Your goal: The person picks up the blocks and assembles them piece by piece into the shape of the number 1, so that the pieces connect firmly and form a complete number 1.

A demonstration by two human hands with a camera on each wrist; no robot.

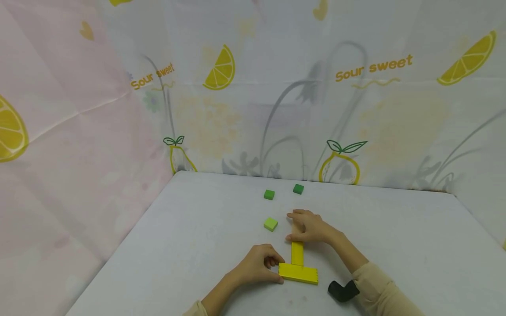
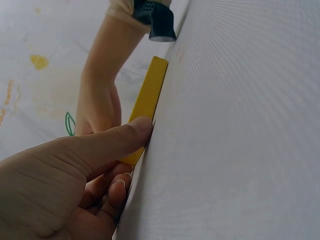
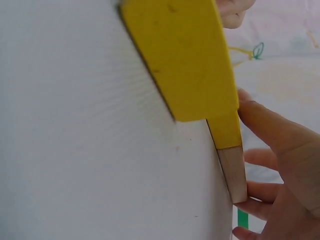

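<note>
Yellow block (image 1: 298, 273), pinched by left grip (image 1: 256, 264)

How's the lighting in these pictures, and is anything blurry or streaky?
Head view: soft, fairly even light, a faint shadow beneath the left hand; left wrist view: dimmer, fine streaks across the table; right wrist view: similar streaks, nearest yellow block fairly clear, patterned cloth behind looking soft.

Cream-beige sleeves are worn: the right sleeve (image 1: 381, 283) is gathered in soft folds around the forearm, while of the left sleeve (image 1: 196, 309) only a small edge is shown. Against the right one, a near-black, elbow-shaped device (image 1: 343, 291) is seen, its casing dotted with small holes. The left hand (image 1: 258, 266) and right hand (image 1: 310, 226) are left uncovered.
</note>
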